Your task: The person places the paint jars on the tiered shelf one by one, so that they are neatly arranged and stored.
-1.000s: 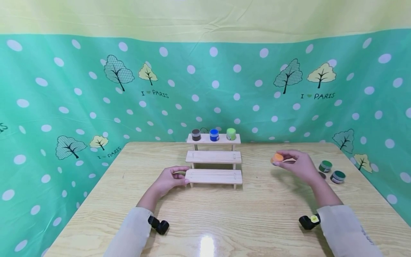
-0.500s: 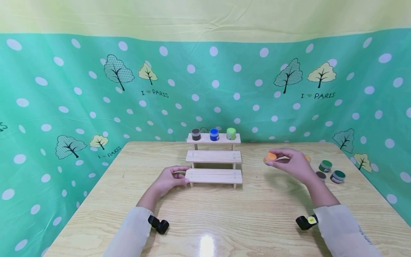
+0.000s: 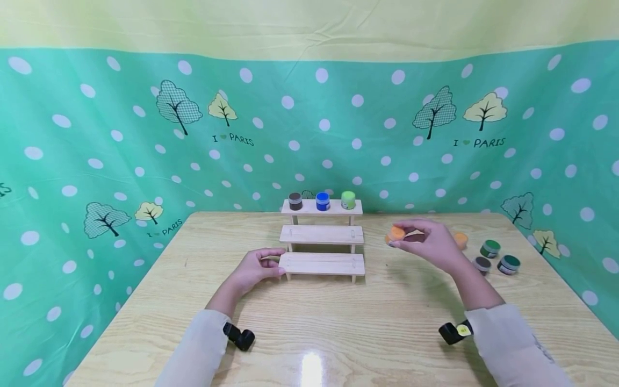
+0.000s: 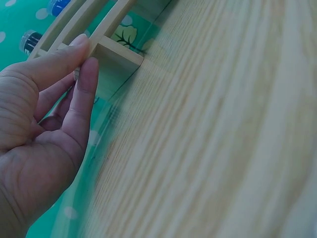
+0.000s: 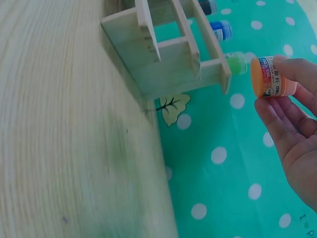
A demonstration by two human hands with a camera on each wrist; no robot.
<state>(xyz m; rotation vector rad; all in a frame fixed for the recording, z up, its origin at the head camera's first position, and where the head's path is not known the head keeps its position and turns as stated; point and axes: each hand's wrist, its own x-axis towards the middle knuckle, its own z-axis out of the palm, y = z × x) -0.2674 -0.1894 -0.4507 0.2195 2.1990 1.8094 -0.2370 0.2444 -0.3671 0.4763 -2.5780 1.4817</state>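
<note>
A three-tier wooden stand (image 3: 321, 234) stands mid-table. Its top step carries a dark brown paint jar (image 3: 295, 201), a blue paint jar (image 3: 322, 201) and a light green paint jar (image 3: 348, 200). My left hand (image 3: 256, 267) pinches the left end of the lowest step; the left wrist view shows thumb and forefinger (image 4: 81, 94) at the board's edge. To the right of the stand, my right hand (image 3: 430, 244) holds an orange paint jar (image 5: 270, 78) by its sides, above the table. In the right wrist view its label shows between thumb and fingers.
At the table's right lie another orange jar (image 3: 460, 240), a green-lidded jar (image 3: 490, 248), a dark green jar (image 3: 509, 265) and a brown jar (image 3: 481, 264). A green dotted curtain (image 3: 271, 129) hangs behind the wooden table (image 3: 338, 322).
My right hand has moved left toward the stand with the orange jar, bringing the other orange jar and the brown jar behind it into view. The left hand stays on the stand.
</note>
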